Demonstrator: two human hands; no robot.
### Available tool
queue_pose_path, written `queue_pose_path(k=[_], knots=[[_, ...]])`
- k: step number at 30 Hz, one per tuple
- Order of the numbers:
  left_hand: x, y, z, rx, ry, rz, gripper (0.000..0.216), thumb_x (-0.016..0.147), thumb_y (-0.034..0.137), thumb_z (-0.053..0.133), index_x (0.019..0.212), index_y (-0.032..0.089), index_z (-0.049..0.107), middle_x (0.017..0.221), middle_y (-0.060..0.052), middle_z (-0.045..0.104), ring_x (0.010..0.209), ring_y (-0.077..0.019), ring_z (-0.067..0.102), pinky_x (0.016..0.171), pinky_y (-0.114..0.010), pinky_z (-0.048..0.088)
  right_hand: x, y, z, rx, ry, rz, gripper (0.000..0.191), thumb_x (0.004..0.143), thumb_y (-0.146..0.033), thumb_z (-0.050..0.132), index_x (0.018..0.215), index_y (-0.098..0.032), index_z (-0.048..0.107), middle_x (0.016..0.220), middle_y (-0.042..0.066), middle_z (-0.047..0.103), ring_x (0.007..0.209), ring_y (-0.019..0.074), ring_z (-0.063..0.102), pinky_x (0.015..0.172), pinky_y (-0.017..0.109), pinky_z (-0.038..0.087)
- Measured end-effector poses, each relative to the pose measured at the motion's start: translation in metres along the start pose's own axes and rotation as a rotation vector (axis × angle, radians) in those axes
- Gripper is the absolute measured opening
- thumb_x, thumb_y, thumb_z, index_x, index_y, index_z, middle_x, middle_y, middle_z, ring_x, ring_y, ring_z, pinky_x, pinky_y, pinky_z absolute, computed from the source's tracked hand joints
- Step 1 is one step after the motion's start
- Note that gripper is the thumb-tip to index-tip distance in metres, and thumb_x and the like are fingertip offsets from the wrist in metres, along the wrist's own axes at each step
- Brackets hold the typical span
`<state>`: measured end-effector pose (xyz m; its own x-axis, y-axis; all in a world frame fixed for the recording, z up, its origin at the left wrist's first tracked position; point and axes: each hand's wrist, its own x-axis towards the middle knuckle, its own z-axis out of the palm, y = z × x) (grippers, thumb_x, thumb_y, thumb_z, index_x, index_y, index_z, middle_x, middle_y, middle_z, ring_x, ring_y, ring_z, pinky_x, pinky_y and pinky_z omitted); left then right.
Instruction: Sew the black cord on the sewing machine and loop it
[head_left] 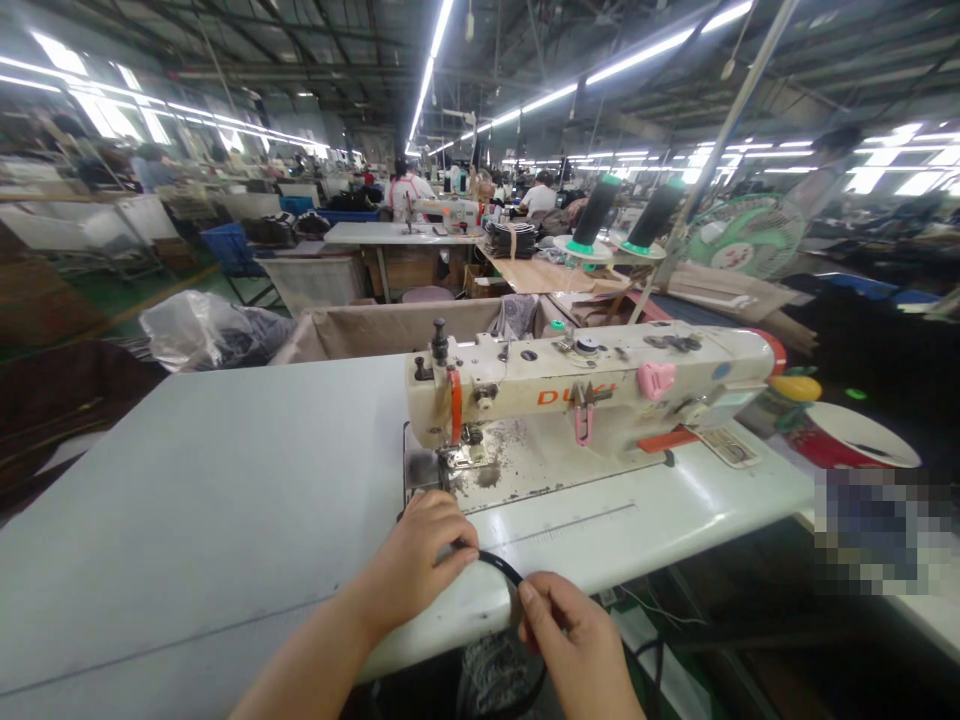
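Note:
A thin black strap (pixel 501 567) arches over the front edge of the white sewing table (pixel 210 500). My left hand (pixel 416 562) pinches its left end just in front of the needle plate. My right hand (pixel 574 640) grips the other end lower down, past the table edge, where more black material hangs below. The cream sewing machine (pixel 585 385) stands right behind my hands, its presser foot (pixel 465 452) just above my left hand.
Two dark thread cones (pixel 626 212) stand behind the machine. A red and white bowl (pixel 847 440) sits at the right. A cloth-lined bin (pixel 390 330) and a plastic bag (pixel 202 330) lie beyond the table. Other workers sit at distant tables.

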<state>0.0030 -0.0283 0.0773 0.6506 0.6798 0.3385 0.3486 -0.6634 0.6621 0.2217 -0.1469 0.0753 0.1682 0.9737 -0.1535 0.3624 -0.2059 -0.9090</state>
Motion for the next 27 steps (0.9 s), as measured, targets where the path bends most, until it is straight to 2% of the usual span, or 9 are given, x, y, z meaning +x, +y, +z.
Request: queue_pose_path(k=[6, 11, 14, 20, 27], knots=[[-0.001, -0.004, 0.001, 0.000, -0.001, 0.024, 0.008, 0.104, 0.023, 0.067, 0.100, 0.025, 0.073, 0.098, -0.002, 0.074, 0.106, -0.0254, 0.061, 0.096, -0.042, 0.041, 0.003, -0.002, 0.015, -0.286, 0.038, -0.182, 0.045, 0.108, -0.055, 0.045, 0.084, -0.024, 0.066, 0.075, 0.002, 0.070, 0.072, 0.0220, 0.066, 0.068, 0.031, 0.044], [-0.001, -0.005, 0.000, 0.010, 0.015, 0.031, 0.008, 0.105, 0.023, 0.066, 0.100, 0.025, 0.073, 0.098, -0.003, 0.074, 0.105, -0.0252, 0.062, 0.097, -0.042, 0.043, 0.008, -0.004, 0.025, -0.469, 0.067, -0.311, 0.032, 0.111, -0.038, 0.048, 0.097, -0.022, 0.071, 0.082, 0.003, 0.078, 0.075, 0.0228, 0.073, 0.069, 0.031, 0.045], [-0.002, -0.005, 0.001, 0.022, 0.026, 0.022, 0.006, 0.100, 0.020, 0.071, 0.102, 0.025, 0.073, 0.101, -0.004, 0.075, 0.108, -0.0263, 0.063, 0.099, -0.043, 0.045, 0.011, -0.011, 0.024, -0.537, 0.062, -0.318, 0.027, 0.111, -0.030, 0.049, 0.098, -0.021, 0.072, 0.082, 0.004, 0.079, 0.075, 0.0241, 0.075, 0.068, 0.033, 0.045], [-0.003, -0.008, 0.004, 0.037, 0.043, 0.001, 0.020, 0.087, 0.021, 0.087, 0.100, 0.026, 0.074, 0.101, -0.004, 0.075, 0.111, -0.0284, 0.065, 0.099, -0.044, 0.048, 0.013, -0.024, 0.025, -0.555, 0.018, -0.286, 0.025, 0.109, -0.018, 0.049, 0.106, -0.020, 0.075, 0.093, 0.006, 0.083, 0.087, 0.0267, 0.079, 0.075, 0.035, 0.051], [-0.002, -0.006, 0.004, 0.062, 0.064, 0.025, 0.018, 0.086, 0.017, 0.085, 0.097, 0.025, 0.073, 0.097, -0.003, 0.075, 0.105, -0.0268, 0.065, 0.097, -0.043, 0.049, 0.015, -0.035, 0.028, -0.556, -0.029, -0.268, 0.025, 0.107, -0.014, 0.052, 0.111, -0.020, 0.076, 0.103, 0.006, 0.084, 0.096, 0.0285, 0.080, 0.083, 0.039, 0.058]])
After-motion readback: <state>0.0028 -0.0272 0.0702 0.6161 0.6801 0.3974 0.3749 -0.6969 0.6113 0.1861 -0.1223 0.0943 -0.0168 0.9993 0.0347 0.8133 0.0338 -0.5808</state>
